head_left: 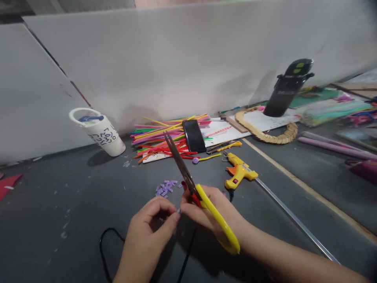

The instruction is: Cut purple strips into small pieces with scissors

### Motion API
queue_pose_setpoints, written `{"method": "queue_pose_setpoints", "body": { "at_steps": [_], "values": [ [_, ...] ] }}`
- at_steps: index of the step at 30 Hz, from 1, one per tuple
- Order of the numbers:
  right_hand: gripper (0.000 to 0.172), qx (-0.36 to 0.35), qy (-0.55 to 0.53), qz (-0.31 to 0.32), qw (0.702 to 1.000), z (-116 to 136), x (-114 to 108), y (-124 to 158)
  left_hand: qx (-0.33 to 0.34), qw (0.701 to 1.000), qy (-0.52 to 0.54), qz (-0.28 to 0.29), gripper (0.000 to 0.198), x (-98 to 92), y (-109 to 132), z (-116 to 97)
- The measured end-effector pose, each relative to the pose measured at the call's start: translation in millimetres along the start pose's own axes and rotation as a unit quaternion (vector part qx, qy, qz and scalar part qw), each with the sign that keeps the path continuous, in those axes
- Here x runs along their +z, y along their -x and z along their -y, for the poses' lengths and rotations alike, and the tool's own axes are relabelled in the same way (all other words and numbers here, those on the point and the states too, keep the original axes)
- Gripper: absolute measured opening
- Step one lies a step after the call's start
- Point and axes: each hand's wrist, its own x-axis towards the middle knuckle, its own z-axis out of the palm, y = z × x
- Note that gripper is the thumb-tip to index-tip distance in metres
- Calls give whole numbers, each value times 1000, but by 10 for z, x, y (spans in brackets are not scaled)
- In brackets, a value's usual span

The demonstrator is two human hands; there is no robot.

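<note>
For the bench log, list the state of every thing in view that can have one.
scissors, blades closed, held in right hand.
left hand, fingertips pinched together; what they hold too small to tell.
phone, screen dark, lying on the coloured sticks.
glue gun, lying on its side, untouched.
white cup, standing, untouched.
black bottle, standing, cap on.

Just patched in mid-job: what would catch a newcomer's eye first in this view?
Centre front, the right hand grips yellow-handled scissors, blades pointing up and away, while the left hand pinches a tiny piece beside them. Behind lies a bright heap of coloured sticks with a black phone on it. A yellow glue gun lies to its right.
</note>
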Motion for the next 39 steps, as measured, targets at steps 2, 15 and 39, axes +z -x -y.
{"method": "queue_pose_setpoints", "body": {
  "at_steps": [2,15,39],
  "values": [
    [6,-9,14,-5,1000,-7,8,-3,24,999,-37,-5,11,13,-2,-16],
    [2,-69,47,50,995,-62,-38,10,-198,949,226,91,12,-32,-25,-12],
    [56,-69,429,-1,900,-117,130,125,-50,914,359,-182,15,-72,2,-79]
  ]
}}
